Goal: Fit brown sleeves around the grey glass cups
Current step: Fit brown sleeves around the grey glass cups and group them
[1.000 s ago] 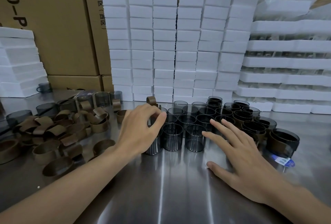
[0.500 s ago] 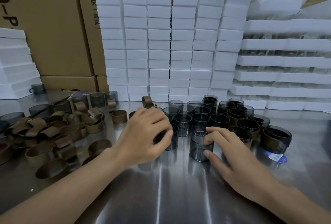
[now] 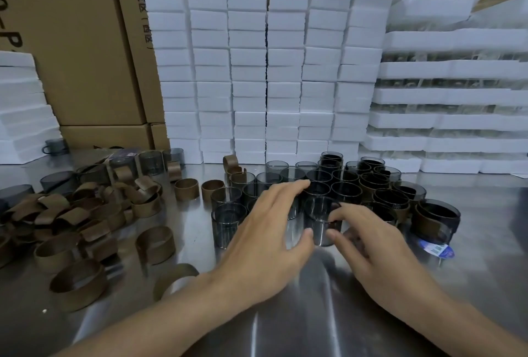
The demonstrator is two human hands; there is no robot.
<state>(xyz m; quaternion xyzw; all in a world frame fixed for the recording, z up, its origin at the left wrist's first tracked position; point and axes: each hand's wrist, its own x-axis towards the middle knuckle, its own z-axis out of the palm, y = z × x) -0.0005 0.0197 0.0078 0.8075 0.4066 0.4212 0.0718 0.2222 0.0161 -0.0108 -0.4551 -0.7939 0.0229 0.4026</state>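
A cluster of bare grey glass cups [image 3: 275,178] stands mid-table on the steel top [image 3: 300,319]. My right hand [image 3: 371,245] pinches one front cup [image 3: 321,221] between thumb and curled fingers at its rim. My left hand [image 3: 265,234] lies over the neighbouring cups with fairly straight fingers, and its thumb touches the same cup's left side. Loose brown sleeves [image 3: 85,214] are heaped at the left. Cups wearing sleeves [image 3: 437,221] stand at the right of the cluster.
White foam blocks [image 3: 257,71] are stacked right behind the cups, with foam trays [image 3: 445,96] at the right and cardboard boxes [image 3: 71,42] at the back left. A blue and white label [image 3: 435,251] lies by the sleeved cups. More cups [image 3: 151,161] stand behind the sleeve heap.
Both hands shifted right and closed in on one front cup. The right hand went from flat to pinching it. The left hand let go of its earlier cup and straightened.
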